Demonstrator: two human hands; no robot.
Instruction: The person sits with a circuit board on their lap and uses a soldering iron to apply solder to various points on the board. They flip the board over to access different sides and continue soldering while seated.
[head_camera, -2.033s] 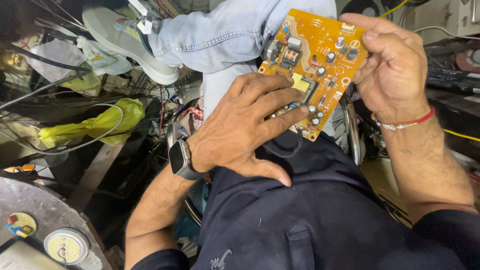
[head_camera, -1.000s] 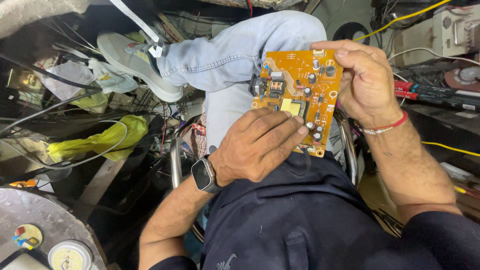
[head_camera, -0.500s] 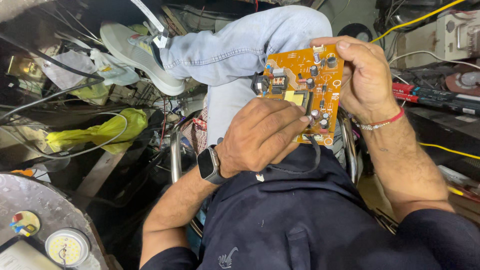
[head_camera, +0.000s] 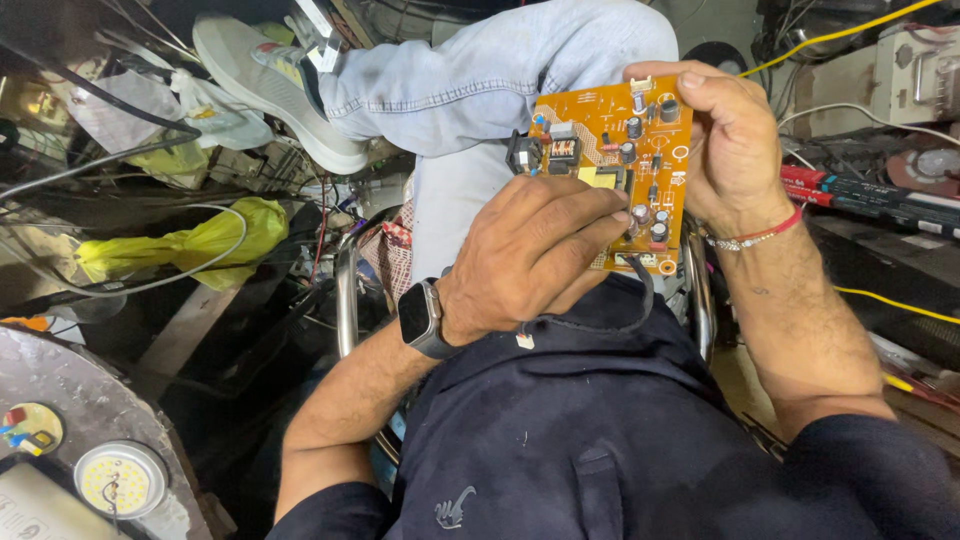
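An orange circuit board is held upright over the person's lap, between both hands. The right hand is closed around its right edge, thumb across the top. The left hand lies over its lower left part, fingers curled onto the components; a smartwatch sits on that wrist.

Cluttered electronics repair workshop: wires, tools

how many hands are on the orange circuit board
2. The left hand lies over the lower left part of the orange circuit board, fingers across its face. The right hand clasps its right edge and top corner. Both belong to the person; no other hands show.
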